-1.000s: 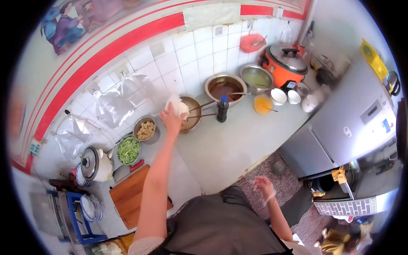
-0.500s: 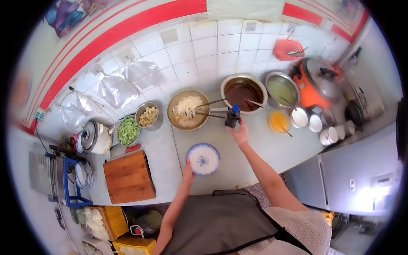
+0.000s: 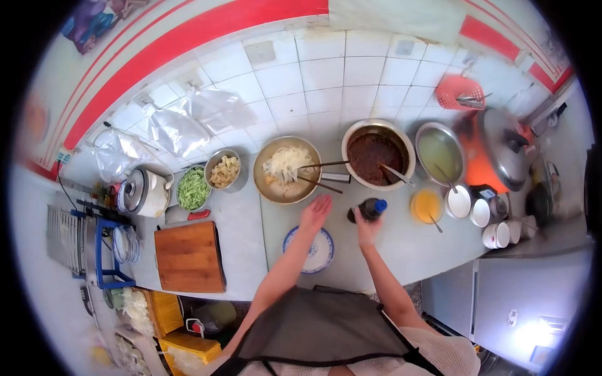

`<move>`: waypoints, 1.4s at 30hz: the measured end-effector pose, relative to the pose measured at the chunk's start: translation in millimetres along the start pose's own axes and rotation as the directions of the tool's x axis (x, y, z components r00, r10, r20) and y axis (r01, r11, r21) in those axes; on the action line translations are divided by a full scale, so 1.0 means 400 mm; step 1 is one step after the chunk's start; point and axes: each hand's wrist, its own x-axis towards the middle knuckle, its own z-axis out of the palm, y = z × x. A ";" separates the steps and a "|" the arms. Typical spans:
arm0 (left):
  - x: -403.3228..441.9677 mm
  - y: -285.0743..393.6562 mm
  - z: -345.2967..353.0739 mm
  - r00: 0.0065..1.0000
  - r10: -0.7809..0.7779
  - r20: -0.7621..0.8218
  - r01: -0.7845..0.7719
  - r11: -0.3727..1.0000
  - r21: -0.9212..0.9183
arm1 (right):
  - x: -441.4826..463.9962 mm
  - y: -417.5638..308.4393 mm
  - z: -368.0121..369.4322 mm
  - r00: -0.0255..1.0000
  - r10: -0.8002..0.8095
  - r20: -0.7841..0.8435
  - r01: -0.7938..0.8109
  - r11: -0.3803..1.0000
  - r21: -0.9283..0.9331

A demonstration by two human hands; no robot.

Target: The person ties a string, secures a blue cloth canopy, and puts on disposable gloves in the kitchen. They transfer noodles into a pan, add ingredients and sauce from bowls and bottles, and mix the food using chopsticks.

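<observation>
A dark bottle with a blue cap is tilted to the right in my right hand, whose fingers wrap round it. My left hand is empty, its fingers stretched out above the counter, just below the pan of pale noodles. Two chopsticks rest across that pan's right side. Under my left forearm lies a white plate with a blue patterned rim, partly covered by the arm.
Along the wall stand a pot of dark sauce, a bowl of greenish liquid and an orange cooker. Nearer are a bowl of orange liquid and small white bowls. Leftward are shredded greens, a brown cutting board and a lidded pot.
My left hand has let go of the plate's edge and moved up and right, towards the pan. The bottle in my right hand has gone from upright to tilted. The camera view has shifted.
</observation>
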 end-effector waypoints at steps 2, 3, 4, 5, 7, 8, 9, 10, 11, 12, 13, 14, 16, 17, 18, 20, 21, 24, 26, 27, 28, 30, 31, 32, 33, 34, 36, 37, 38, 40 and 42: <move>0.096 -0.033 0.044 0.999 -0.016 0.040 0.019 0.997 -0.078 | -0.039 -0.045 -0.066 0.999 0.047 0.007 -0.046 0.999 -0.017; 0.136 -0.045 0.056 0.976 -0.010 0.216 0.052 0.980 -0.191 | -0.057 -0.059 -0.104 1.000 0.010 -0.012 -0.010 1.000 0.005; 0.161 -0.052 0.068 0.924 0.020 0.382 0.104 0.949 -0.299 | -0.078 -0.107 -0.135 0.999 0.035 -0.027 -0.037 0.998 -0.052; 0.149 -0.049 0.099 0.922 0.022 0.388 0.106 0.946 -0.306 | -0.087 -0.115 -0.180 1.000 0.008 0.012 -0.006 0.995 -0.102; 0.063 -0.017 0.189 0.979 0.022 0.205 0.043 0.951 -0.306 | -0.101 -0.180 -0.235 0.999 -0.031 0.030 0.035 0.991 -0.133; 0.025 0.002 0.202 0.979 0.030 0.202 0.035 0.950 -0.311 | -0.099 -0.207 -0.256 0.998 -0.033 0.044 0.038 0.991 -0.125; -0.023 0.021 0.199 0.986 -0.003 0.168 0.040 0.975 -0.220 | -0.088 -0.225 -0.274 0.997 -0.044 0.066 0.053 0.988 -0.145; -0.055 0.036 0.172 0.991 -0.033 0.127 0.049 0.991 -0.128 | -0.079 -0.246 -0.291 0.995 -0.050 0.088 0.064 0.984 -0.164; -0.087 0.056 0.145 0.993 -0.025 0.118 0.041 0.990 -0.132 | -0.061 -0.268 -0.303 0.985 -0.063 0.161 0.100 0.969 -0.228; -0.116 0.077 0.116 1.000 -0.024 0.018 0.025 0.999 -0.044 | -0.052 -0.307 -0.282 0.984 -0.057 0.169 0.095 0.969 -0.228; -0.140 0.100 0.088 0.996 -0.016 -0.082 0.019 0.999 0.043 | -0.040 -0.353 -0.256 0.976 -0.065 0.206 0.114 0.965 -0.235; -0.151 0.131 0.051 0.996 -0.011 -0.091 0.014 0.999 0.035 | -0.024 -0.380 -0.231 0.967 -0.071 0.246 0.133 0.961 -0.244; -0.158 0.188 0.013 0.973 -0.059 -0.225 0.109 0.969 0.221 | 0.022 -0.398 -0.182 0.923 -0.065 0.379 0.190 0.934 -0.302; -0.158 0.193 0.029 0.946 0.014 -0.324 0.109 0.928 0.357 | 0.049 -0.409 -0.153 0.868 -0.058 0.493 0.256 0.903 -0.345; -0.161 0.205 0.027 0.946 0.025 -0.324 0.094 0.933 0.346 | 0.065 -0.435 -0.114 0.858 -0.060 0.510 0.266 0.902 -0.341; -0.170 0.231 0.013 0.973 -0.034 -0.230 0.138 0.883 0.450 | 0.079 -0.502 -0.023 0.726 -0.075 0.683 0.494 0.749 -0.443; -0.215 0.243 0.064 0.970 -0.044 -0.238 0.148 0.886 0.440 | 0.093 -0.516 0.017 0.715 -0.083 0.694 0.505 0.748 -0.431; -0.265 0.230 0.003 0.978 -0.132 -0.162 0.197 0.846 0.496 | 0.112 -0.557 0.115 0.516 -0.088 0.852 0.722 0.580 -0.378; -0.353 0.190 0.031 0.977 -0.111 -0.182 0.191 0.837 0.513 | 0.104 -0.588 0.171 0.434 0.138 0.890 0.845 0.280 -0.456; -0.399 0.167 0.053 0.976 -0.100 -0.194 0.189 0.834 0.519 | 0.103 -0.575 0.184 0.368 0.075 0.927 0.909 0.180 -0.375; -0.446 0.144 0.074 0.975 -0.090 -0.205 0.187 0.831 0.525 | 0.094 -0.574 0.200 0.355 0.080 0.932 0.914 0.181 -0.363; -0.521 0.106 0.111 0.988 -0.100 -0.118 0.147 0.845 0.515 | 0.076 -0.575 0.232 0.252 0.149 0.956 0.967 -0.064 -0.245; -0.573 0.084 0.134 0.988 -0.115 -0.098 0.149 0.852 0.502 | 0.067 -0.567 0.246 0.223 0.156 0.962 0.974 -0.065 -0.215; -0.596 0.069 0.138 0.989 -0.107 -0.100 0.143 0.857 0.496 | 0.067 -0.549 0.256 0.209 0.194 0.958 0.969 -0.175 -0.176; -0.612 0.061 0.139 0.989 -0.091 -0.117 0.138 0.856 0.498 | 0.058 -0.547 0.265 0.202 0.229 0.952 0.951 -0.278 -0.135; -0.628 0.061 0.138 0.989 -0.075 -0.130 0.132 0.852 0.506 | 0.050 -0.554 0.263 0.199 0.222 0.955 0.952 -0.276 -0.134; -0.665 0.068 0.128 0.990 -0.078 -0.113 0.127 0.837 0.533 | 0.037 -0.580 0.248 0.200 0.182 0.963 0.964 -0.214 -0.160; -0.679 0.078 0.127 0.990 -0.082 -0.116 0.132 0.832 0.538 | 0.037 -0.585 0.247 0.239 0.187 0.953 0.962 -0.176 -0.207; -0.688 0.087 0.128 0.990 -0.084 -0.116 0.134 0.830 0.541 | 0.041 -0.596 0.243 0.234 0.179 0.956 0.962 -0.183 -0.201; -0.709 0.102 0.123 0.990 -0.059 -0.130 0.119 0.837 0.534 | 0.056 -0.616 0.236 0.249 0.102 0.963 0.955 0.136 -0.262; -0.727 0.119 0.113 0.993 -0.068 -0.101 0.110 0.858 0.502 | 0.088 -0.605 0.242 0.284 0.074 0.956 0.919 0.263 -0.294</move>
